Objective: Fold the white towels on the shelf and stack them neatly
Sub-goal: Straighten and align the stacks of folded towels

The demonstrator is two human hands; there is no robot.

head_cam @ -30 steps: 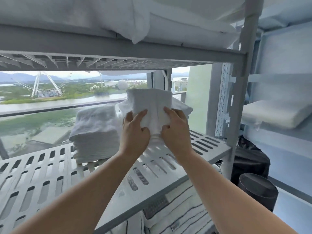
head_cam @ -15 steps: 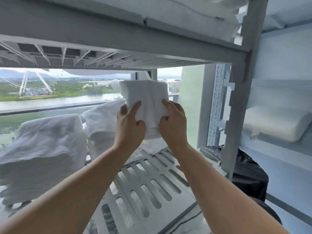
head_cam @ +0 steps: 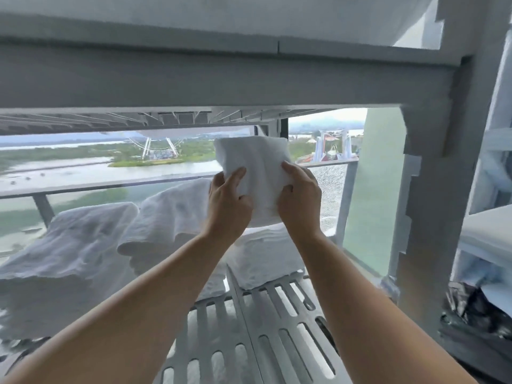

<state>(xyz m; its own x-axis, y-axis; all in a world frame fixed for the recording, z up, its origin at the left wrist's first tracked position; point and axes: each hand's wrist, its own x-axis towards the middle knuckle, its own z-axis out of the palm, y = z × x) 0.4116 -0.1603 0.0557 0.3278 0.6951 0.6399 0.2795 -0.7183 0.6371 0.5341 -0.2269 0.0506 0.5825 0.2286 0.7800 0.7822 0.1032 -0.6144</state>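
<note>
You held one folded white towel (head_cam: 255, 173) upright in the air, your left hand (head_cam: 228, 206) and right hand (head_cam: 300, 200) each curled around a lower side. Just below your fingers sat one folded stack (head_cam: 263, 261) on the slatted grey shelf (head_cam: 277, 328). Left of them lay two more: a rumpled heap (head_cam: 171, 217), then a bigger heap (head_cam: 69, 259). Beyond your fingertips a window (head_cam: 83, 167) showed a river.

I can read no text, label, brand or number from here. The folded white towel (head_cam: 255, 162) shows only plain cloth on the side facing me. The grey shelf beam (head_cam: 221, 76) carries no marking. The structures beyond the window (head_cam: 329, 151) are too small and blurred for any sign.
</note>
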